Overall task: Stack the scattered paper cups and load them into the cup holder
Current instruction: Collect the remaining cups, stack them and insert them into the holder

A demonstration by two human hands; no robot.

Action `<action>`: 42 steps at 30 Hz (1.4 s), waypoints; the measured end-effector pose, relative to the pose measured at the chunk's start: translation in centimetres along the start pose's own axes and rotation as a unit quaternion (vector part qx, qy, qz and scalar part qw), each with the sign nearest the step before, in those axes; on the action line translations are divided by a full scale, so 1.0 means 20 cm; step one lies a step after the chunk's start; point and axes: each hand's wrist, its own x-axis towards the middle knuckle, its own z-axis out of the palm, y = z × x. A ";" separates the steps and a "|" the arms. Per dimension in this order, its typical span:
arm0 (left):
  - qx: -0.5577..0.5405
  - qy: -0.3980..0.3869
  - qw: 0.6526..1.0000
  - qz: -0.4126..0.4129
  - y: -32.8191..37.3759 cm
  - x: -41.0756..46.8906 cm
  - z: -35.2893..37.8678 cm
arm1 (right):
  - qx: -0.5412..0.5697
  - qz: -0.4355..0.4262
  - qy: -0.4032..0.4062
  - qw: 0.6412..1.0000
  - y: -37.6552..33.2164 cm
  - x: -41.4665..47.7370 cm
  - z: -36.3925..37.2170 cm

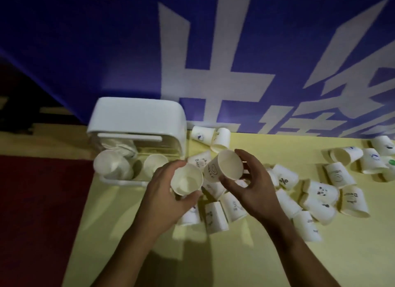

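Note:
My left hand [164, 197] grips a white paper cup [186, 182] held upright, mouth towards me. My right hand [254, 186] holds a second paper cup [224, 168] tilted to the left, its printed side just touching the first cup's rim. The white cup holder [136, 126] stands at the back left with its front open; a stack of cups [111, 167] lies in its left slot and a single cup [155, 162] sits in the right slot. Several loose cups [215, 217] lie on their sides under and around my hands.
More scattered cups lie to the right [320, 192] and far right [350, 154], and two behind the holder's right side [210, 137]. The yellow table [119, 233] meets a dark red floor [38, 212] at the left. A blue banner [106, 41] hangs behind.

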 end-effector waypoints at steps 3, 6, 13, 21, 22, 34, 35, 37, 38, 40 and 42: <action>-0.006 0.006 1.000 0.005 -0.14 -0.05 -0.19 | -0.017 -0.004 0.000 1.000 -0.11 -0.06 0.22; -0.006 0.014 1.000 0.005 -0.27 -0.08 -0.35 | -0.002 -0.009 0.004 1.000 -0.21 -0.08 0.39; -0.006 0.038 0.999 -0.012 -0.45 -0.10 -0.50 | 0.021 -0.031 0.013 0.999 -0.32 -0.04 0.65; -0.018 0.094 0.995 -0.034 -0.50 -0.12 -0.57 | -0.063 -0.085 -0.012 0.994 -0.22 0.07 0.88; -0.020 0.097 0.994 -0.034 -0.50 -0.12 -0.57 | -0.080 -0.081 -0.020 0.993 -0.20 0.08 0.90; -0.023 0.120 0.992 0.019 -0.40 0.02 -0.51 | -0.104 0.004 -0.053 0.993 -0.07 0.09 0.97; -0.025 0.121 0.992 0.021 -0.39 0.04 -0.50 | -0.108 0.014 -0.041 0.993 -0.07 0.07 0.96; -0.018 0.117 0.993 0.027 -0.37 0.07 -0.47 | -0.108 0.030 -0.016 0.994 -0.04 0.02 0.91; -0.009 0.112 0.993 0.032 -0.37 0.09 -0.45 | -0.104 0.028 -0.004 0.994 -0.03 0.00 0.89; 0.018 0.098 0.994 0.037 -0.38 0.12 -0.41 | -0.098 0.028 0.019 0.995 -0.01 -0.04 0.84; 0.041 0.082 0.995 0.037 -0.41 0.15 -0.36 | -0.088 0.052 0.032 0.994 0.01 -0.06 0.79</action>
